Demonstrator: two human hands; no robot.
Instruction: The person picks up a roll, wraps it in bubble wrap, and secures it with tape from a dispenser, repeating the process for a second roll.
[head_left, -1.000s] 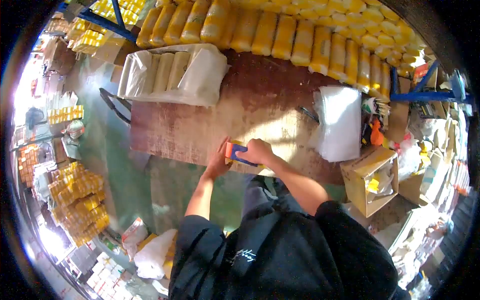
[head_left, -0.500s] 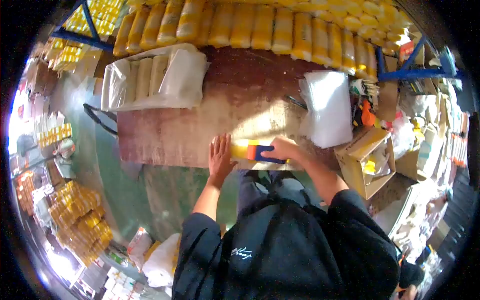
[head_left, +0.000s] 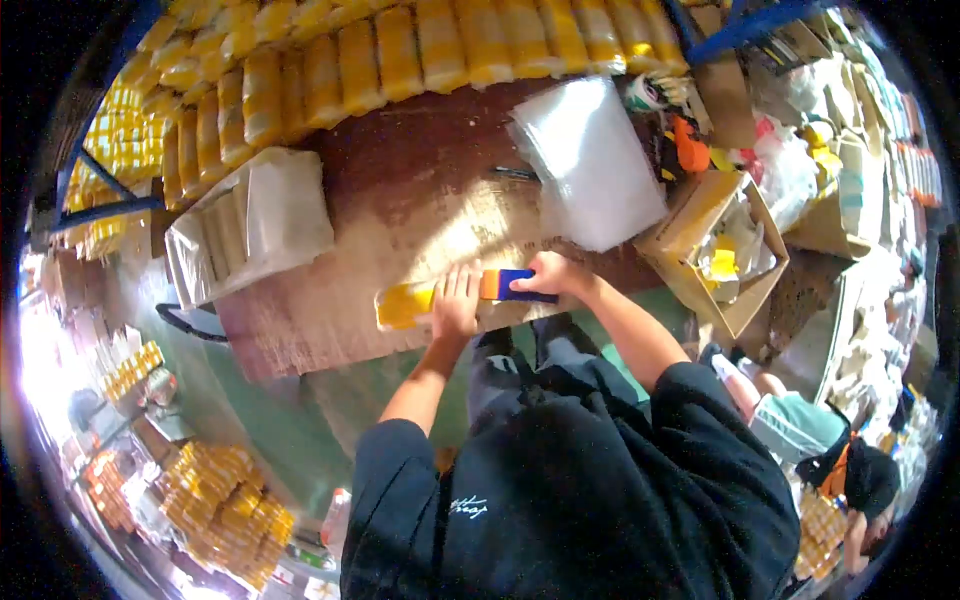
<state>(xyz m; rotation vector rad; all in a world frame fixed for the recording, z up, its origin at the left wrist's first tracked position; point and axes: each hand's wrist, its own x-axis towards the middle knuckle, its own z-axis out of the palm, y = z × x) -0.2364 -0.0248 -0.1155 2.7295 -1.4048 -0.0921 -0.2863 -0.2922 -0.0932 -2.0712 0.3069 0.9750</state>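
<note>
A long yellow item with an orange band and a dark blue end lies along the front edge of the reddish-brown table. Its yellow part looks glossy, like a plastic wrapper. Flat across the middle of it rests my left hand, fingers stretched out. At the dark blue end, my right hand grips with curled fingers, thumb on the near side. Just behind, to the right, lies a stack of clear plastic bags, with a small black object beside it.
Yellow wrapped rolls line the table's back. A plastic-lined box holding brown rolls stands at the left. An open cardboard box sits at the right corner, near an orange object. Another person is low at the right.
The view has turned and shifted to the right. My left hand now lies over the yellow part, which shows further left beyond it. My right hand stays at the blue end.
</note>
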